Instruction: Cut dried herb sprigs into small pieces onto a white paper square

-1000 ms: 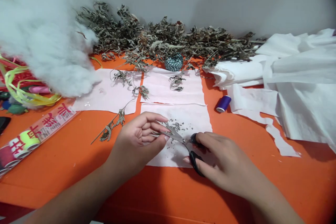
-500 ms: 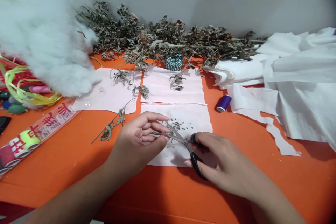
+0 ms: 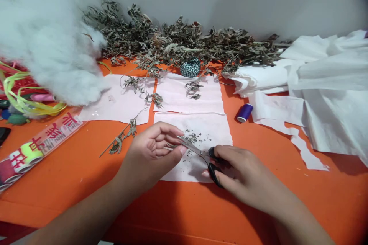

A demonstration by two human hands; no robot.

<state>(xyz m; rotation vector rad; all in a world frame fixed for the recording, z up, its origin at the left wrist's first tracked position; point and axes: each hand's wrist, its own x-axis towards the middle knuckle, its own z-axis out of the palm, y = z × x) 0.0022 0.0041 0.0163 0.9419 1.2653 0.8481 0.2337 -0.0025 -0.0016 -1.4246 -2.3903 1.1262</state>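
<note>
My right hand (image 3: 244, 172) holds black-handled scissors (image 3: 202, 153), their blades nearly closed and pointing left toward the fingertips of my left hand (image 3: 158, 153). Between its thumb and fingers my left hand pinches a bit of dried herb (image 3: 171, 146), mostly hidden. Below the blades, small dark cut pieces (image 3: 195, 136) lie scattered on a white cloth square (image 3: 217, 126). A dried sprig (image 3: 117, 143) rests on the orange table left of my left hand.
Dried herb stems (image 3: 184, 42) line the wall behind a ball of cord (image 3: 190, 67). White stuffing (image 3: 51, 42) and packaged thread spools (image 3: 31, 155) are at left. A purple spool (image 3: 245, 113) and white cloth (image 3: 330, 69) are at right. More leaves (image 3: 157, 100) lie on cloth.
The scissor blades have closed from a wider opening, and the fingers of my right hand have drawn the handles together. My left hand has barely moved.
</note>
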